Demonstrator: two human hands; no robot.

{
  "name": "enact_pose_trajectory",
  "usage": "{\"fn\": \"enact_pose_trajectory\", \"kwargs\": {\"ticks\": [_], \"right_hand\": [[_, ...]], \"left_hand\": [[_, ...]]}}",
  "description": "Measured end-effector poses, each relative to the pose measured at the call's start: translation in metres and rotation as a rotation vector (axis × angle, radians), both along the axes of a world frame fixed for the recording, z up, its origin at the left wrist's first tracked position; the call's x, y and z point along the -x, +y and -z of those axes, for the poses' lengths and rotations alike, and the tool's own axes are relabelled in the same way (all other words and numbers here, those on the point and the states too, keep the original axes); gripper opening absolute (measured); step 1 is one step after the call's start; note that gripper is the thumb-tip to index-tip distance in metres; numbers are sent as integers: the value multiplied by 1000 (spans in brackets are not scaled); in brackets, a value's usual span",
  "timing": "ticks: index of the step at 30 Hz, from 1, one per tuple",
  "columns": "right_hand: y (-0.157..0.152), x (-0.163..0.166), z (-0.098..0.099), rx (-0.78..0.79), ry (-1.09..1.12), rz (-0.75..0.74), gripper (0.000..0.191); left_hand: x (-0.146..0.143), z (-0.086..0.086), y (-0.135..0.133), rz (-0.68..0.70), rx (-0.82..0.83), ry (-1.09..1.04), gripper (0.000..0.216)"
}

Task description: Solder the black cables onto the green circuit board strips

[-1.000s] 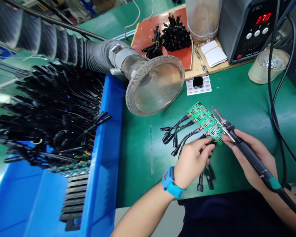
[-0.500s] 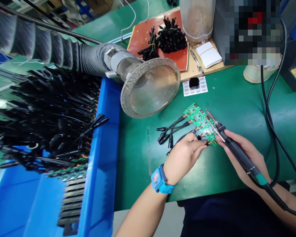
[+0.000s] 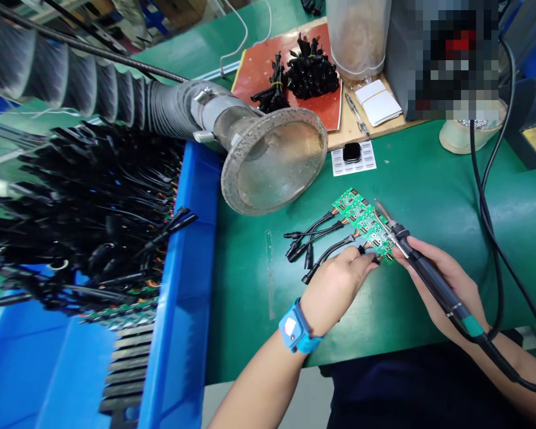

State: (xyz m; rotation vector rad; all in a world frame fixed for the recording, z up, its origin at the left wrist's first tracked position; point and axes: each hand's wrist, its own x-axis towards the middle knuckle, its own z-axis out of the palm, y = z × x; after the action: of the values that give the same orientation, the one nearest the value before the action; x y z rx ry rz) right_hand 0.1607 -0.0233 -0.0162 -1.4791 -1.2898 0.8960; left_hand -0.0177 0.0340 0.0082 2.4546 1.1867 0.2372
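Observation:
A green circuit board panel (image 3: 362,216) lies on the green mat with several black cables (image 3: 315,235) fanning out from its left side. My left hand (image 3: 337,285), a blue wrist strap (image 3: 296,331) on its wrist, pinches a wire at the panel's near end. My right hand (image 3: 446,277) is closed round a black soldering iron (image 3: 429,277). The iron's tip rests over the right edge of the panel.
A fume-extractor funnel (image 3: 274,159) on a ribbed hose hangs just left of the panel. A blue bin (image 3: 183,286) full of black cabled boards fills the left. At the back are a red mat with black connectors (image 3: 310,65), a soldering station (image 3: 451,53), and a solder spool (image 3: 467,134).
The view shifted slightly. My left hand moved a little along the near end of the panel; the soldering iron stayed over the panel's right edge.

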Motion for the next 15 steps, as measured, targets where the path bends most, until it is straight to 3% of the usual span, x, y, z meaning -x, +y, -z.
{"fn": "enact_pose_trajectory", "kwargs": {"ticks": [8, 15], "right_hand": [[1, 1, -5, -70, -86, -46, 41], [-4, -3, -7, -112, -104, -27, 40]], "left_hand": [[-3, 0, 10, -63, 202, -232, 24], [0, 3, 5, -51, 111, -232, 20]]}}
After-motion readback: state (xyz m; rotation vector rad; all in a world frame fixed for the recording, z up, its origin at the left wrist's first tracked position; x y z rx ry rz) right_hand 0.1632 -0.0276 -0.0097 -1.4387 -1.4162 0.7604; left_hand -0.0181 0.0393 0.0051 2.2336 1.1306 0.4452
